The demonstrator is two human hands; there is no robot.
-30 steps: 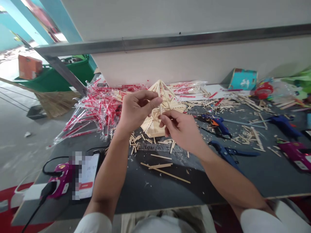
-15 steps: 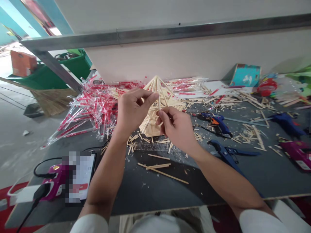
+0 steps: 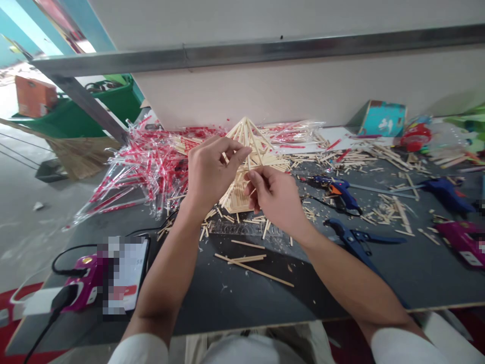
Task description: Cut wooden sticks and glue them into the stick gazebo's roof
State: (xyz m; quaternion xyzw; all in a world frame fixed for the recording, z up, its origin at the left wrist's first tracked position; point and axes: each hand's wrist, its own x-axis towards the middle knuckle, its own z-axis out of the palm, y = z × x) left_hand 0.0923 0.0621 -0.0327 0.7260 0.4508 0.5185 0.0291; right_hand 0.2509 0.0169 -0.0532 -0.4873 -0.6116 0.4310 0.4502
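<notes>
A model built of thin wooden sticks (image 3: 237, 205) stands mid-table, with sloping sticks meeting at a pointed top. My left hand (image 3: 214, 169) has its thumb and fingers pinched at a slanting wooden stick (image 3: 248, 162) on the model's near side. Lower on the same stick, my right hand (image 3: 276, 194) closes thumb against forefinger near its bottom end. Both hands partly hide the model, and whether the stick is fixed at its top I cannot tell. Below the hands lie a clear ruler (image 3: 242, 229) and several loose sticks (image 3: 253, 270).
Red-and-clear plastic wrappers (image 3: 147, 172) heap at the left. Blue glue guns (image 3: 341, 192) and a blue-handled cutter (image 3: 352, 237) lie at the right among stick offcuts. A phone (image 3: 131, 273) and a purple power strip (image 3: 85, 275) with cables sit front left.
My left hand has shifted slightly right, its fingertips still at the stick. The right hand stays almost where it was.
</notes>
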